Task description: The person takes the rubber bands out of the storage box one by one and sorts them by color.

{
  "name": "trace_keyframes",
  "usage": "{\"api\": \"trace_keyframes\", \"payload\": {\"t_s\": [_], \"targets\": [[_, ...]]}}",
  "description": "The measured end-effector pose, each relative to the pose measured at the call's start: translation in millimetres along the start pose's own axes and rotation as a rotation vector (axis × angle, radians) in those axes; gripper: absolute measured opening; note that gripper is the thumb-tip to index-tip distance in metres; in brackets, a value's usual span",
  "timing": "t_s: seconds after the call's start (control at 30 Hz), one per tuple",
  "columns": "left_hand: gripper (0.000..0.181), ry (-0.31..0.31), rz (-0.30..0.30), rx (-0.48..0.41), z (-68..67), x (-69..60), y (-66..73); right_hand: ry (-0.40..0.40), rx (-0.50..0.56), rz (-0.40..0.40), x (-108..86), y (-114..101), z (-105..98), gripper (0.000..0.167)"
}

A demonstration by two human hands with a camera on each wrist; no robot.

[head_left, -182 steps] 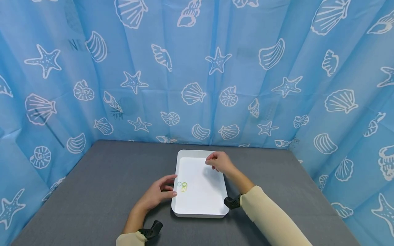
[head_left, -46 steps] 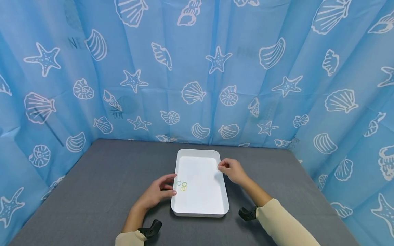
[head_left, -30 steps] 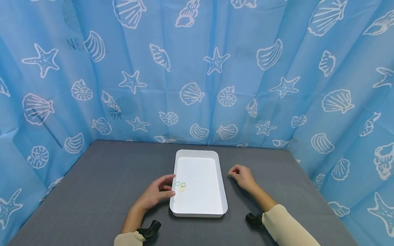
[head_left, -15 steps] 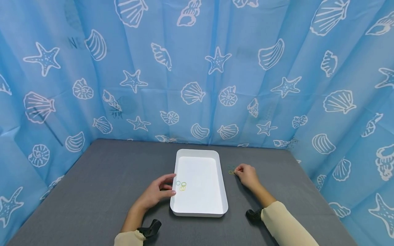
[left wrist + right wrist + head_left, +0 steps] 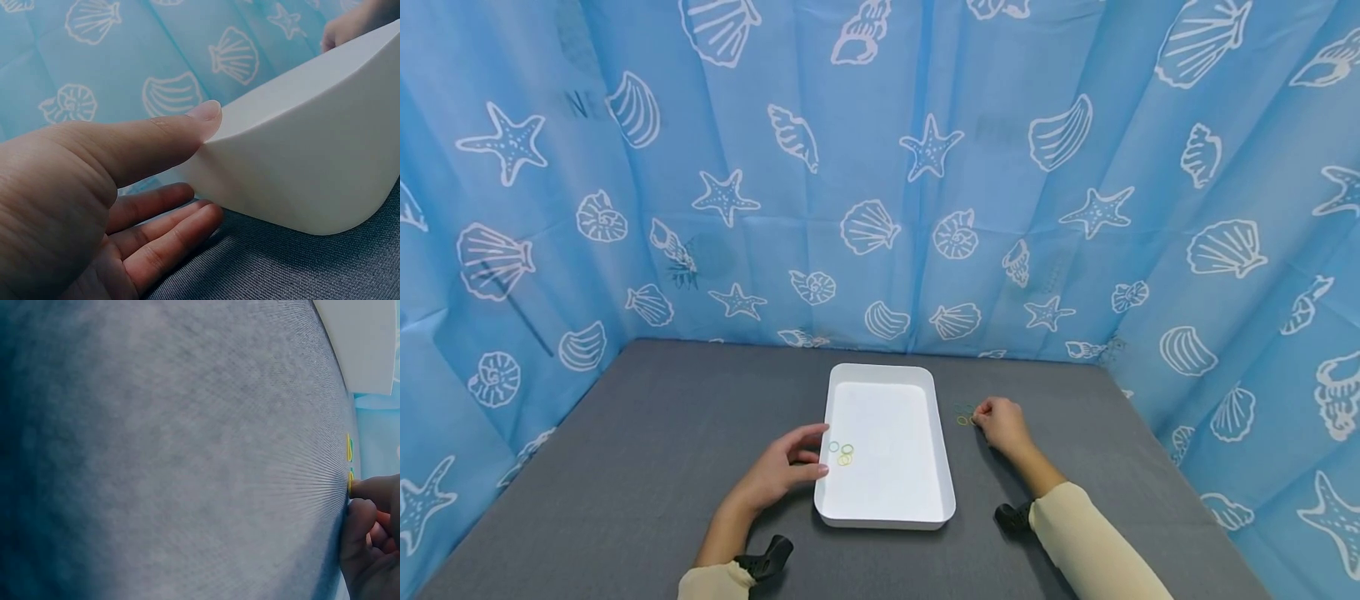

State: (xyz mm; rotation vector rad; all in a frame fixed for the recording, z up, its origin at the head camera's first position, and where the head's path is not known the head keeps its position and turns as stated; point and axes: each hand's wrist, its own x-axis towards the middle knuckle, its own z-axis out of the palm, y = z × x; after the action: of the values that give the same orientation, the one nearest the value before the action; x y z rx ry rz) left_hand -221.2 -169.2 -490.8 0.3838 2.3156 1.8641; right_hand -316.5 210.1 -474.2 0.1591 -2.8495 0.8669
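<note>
The white tray (image 5: pixel 887 508) lies on the grey cloth in the head view. Several thin green, yellow and bluish rubber bands (image 5: pixel 847 450) sit inside it near the left wall. My left hand (image 5: pixel 782 467) touches that wall with thumb and forefinger apart, and the left wrist view has the thumb (image 5: pixel 169 134) against the rim. Right of the tray, my right hand (image 5: pixel 1003 425) is down at the cloth, its fingertips at a yellow rubber band (image 5: pixel 351 481) and seeming to pinch it. Beside it lie another yellow rubber band (image 5: pixel 962 421) and faint green ones.
A dark grey cloth (image 5: pixel 685 433) covers the table. Behind and on both sides hangs a blue curtain (image 5: pixel 880 275) with white shells and starfish. Each wrist wears a black camera mount.
My right hand has moved from over the tray's far right part, across the right wall, down to the cloth with a yellow rubber band. Over the last half second it barely moves. The left hand stays put.
</note>
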Motion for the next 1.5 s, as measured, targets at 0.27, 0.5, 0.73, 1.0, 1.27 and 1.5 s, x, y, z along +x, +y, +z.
{"api": "trace_keyframes", "payload": {"t_s": [0.27,0.5,0.73,1.0,1.27,1.5], "targets": [[0.064,-0.003,0.003,-0.002,-0.2,-1.2,-0.2,-0.001,0.065,0.053,-0.4,1.5,0.4,0.01],[0.064,0.004,-0.004,0.008,0.1,0.1,-0.3,-0.002,0.165,0.083,0.8,3.8,0.9,0.008],[0.064,0.008,-0.012,0.022,-0.1,-0.3,-0.3,0.009,0.213,0.1,2.5,0.5,-0.1,0.008],[0.062,0.001,-0.001,0.03,-0.9,-0.8,0.5,0.048,0.178,0.056,6.9,-13.5,-3.2,0.009],[0.062,0.006,-0.003,0.028,-0.7,-0.8,0.9,0.034,0.242,0.067,14.4,-34.4,-3.5,0.012],[0.063,0.005,-0.002,0.02,-0.4,-0.5,2.6,0.019,0.408,0.138,21.7,-51.2,-5.1,0.013]]}}
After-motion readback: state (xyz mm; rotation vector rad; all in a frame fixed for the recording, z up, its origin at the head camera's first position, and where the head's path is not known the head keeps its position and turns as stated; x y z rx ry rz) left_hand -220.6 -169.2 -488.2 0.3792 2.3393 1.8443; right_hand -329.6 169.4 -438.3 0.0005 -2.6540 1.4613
